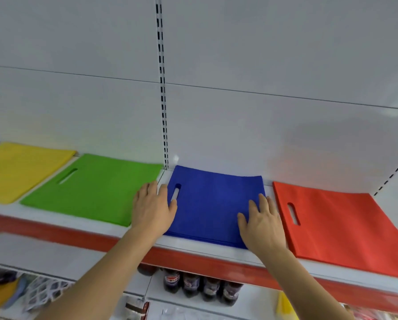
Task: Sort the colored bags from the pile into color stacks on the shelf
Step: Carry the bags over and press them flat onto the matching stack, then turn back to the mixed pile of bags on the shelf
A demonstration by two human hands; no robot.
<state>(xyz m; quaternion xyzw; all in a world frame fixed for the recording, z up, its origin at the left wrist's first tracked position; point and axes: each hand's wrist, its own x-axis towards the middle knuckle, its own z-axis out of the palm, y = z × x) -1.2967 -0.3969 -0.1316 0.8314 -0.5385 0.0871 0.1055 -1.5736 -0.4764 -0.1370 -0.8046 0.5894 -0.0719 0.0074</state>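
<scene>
Blue bags (213, 204) lie flat under both hands — left fingers (157, 192) and right fingers (260, 204) straight, gripping nothing.

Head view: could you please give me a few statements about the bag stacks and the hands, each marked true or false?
1. The blue stack lies between the green stack and the red stack. True.
2. The right hand rests on the red stack. False: it rests on the blue stack.
3. The yellow stack is leftmost. True.
4. The left hand holds a bag in the air. False: it lies flat at the blue stack's left edge.
</scene>
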